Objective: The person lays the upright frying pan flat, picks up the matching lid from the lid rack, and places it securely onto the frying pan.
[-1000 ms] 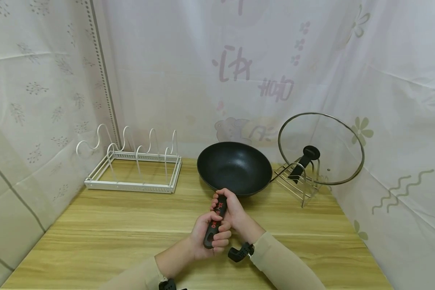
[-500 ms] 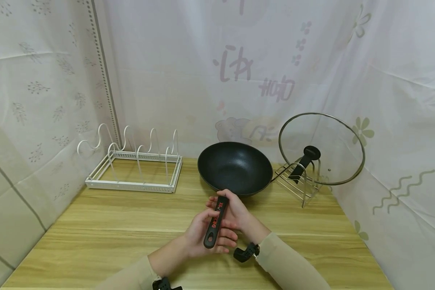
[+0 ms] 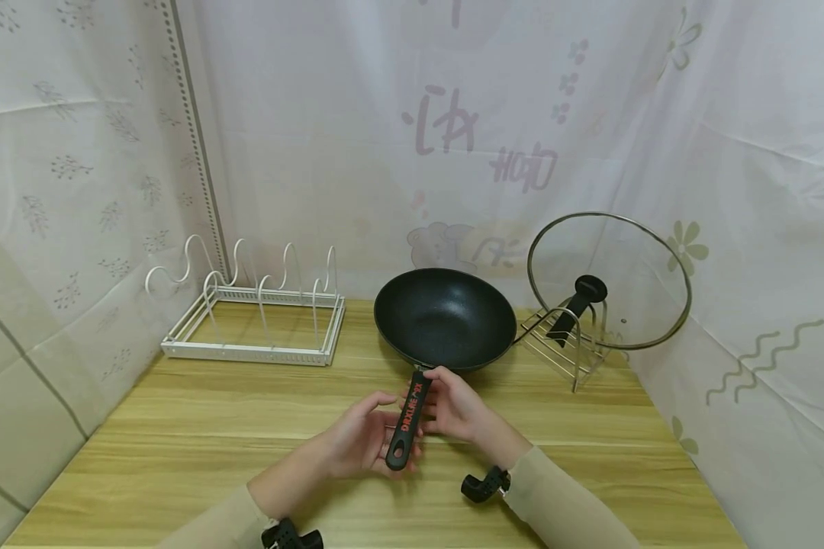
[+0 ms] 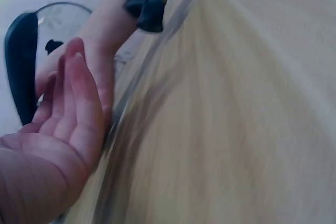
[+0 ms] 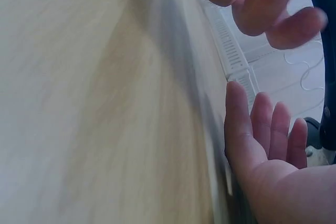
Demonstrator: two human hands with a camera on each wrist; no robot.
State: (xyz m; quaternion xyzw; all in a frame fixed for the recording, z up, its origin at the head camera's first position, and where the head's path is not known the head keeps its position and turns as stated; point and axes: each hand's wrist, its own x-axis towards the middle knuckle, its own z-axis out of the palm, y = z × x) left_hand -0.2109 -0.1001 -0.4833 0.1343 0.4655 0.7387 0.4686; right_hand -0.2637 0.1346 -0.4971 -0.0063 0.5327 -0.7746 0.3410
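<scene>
A black wok (image 3: 446, 316) stands on the wooden table, its black handle (image 3: 409, 419) with red lettering pointing toward me. My left hand (image 3: 362, 441) is at the left of the handle, fingers relaxed and extended behind it, thumb apart. On the other side, my right hand (image 3: 456, 406) has its thumb tip right by the handle's upper end, its fingers partly hidden behind it. In the left wrist view, the left palm (image 4: 58, 140) faces up with loosely straight fingers beside the handle (image 4: 21, 66). The right wrist view shows the right hand's fingers (image 5: 270, 132) extended below the handle (image 5: 328, 66).
At the left stands a white wire rack (image 3: 247, 352) with curved dividers. A glass lid (image 3: 632, 282) with a black knob leans upright in a small metal stand (image 3: 575, 358) at the right. Printed curtains (image 3: 357, 152) hang behind and at the sides of the wooden table (image 3: 247, 427).
Both hands gripped the handle a second ago. Their fingers have since loosened, and the hands have drawn apart to either side of it. The wok has stayed in place.
</scene>
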